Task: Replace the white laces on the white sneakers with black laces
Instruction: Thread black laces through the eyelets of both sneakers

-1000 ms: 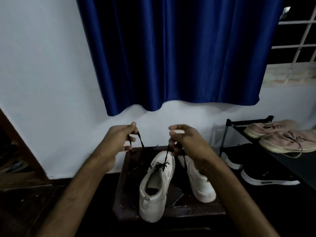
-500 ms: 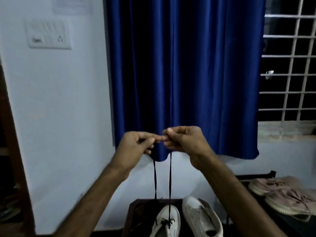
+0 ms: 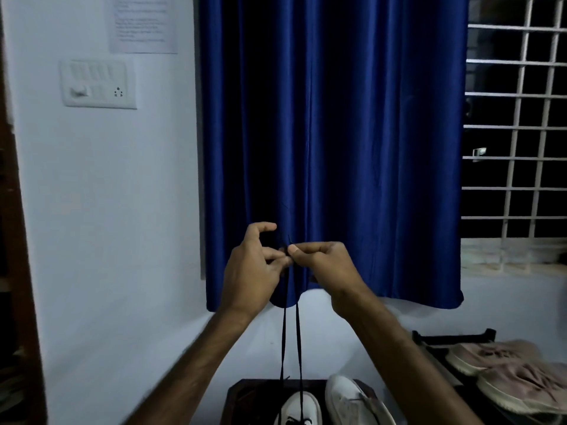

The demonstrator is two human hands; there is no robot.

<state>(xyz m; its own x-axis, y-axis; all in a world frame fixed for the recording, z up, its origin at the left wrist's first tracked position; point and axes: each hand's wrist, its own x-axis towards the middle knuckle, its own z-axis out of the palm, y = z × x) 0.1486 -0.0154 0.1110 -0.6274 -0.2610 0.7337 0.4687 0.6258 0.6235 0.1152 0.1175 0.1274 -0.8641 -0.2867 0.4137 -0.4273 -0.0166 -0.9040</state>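
Observation:
Two white sneakers stand on a dark stool (image 3: 245,394) at the bottom edge. The left sneaker (image 3: 299,407) has a black lace (image 3: 297,338) threaded at its toe; both strands rise taut to my raised hands. My right hand (image 3: 325,265) pinches the lace ends between thumb and forefinger. My left hand (image 3: 254,265) meets it, its lower fingers pinching the lace at the same spot while thumb and index curl loose above. The right sneaker (image 3: 352,400) shows no lace from here.
A blue curtain (image 3: 331,133) hangs right behind my hands. A barred window (image 3: 515,133) is at the right. A black shoe rack (image 3: 454,335) with pinkish shoes (image 3: 503,369) stands at lower right. A switch panel (image 3: 98,84) is on the white wall.
My hands rose from just above the sneakers to curtain height, pulling both lace strands up taut and bringing the ends together. My view tilted upward, so the shoes dropped to the bottom edge.

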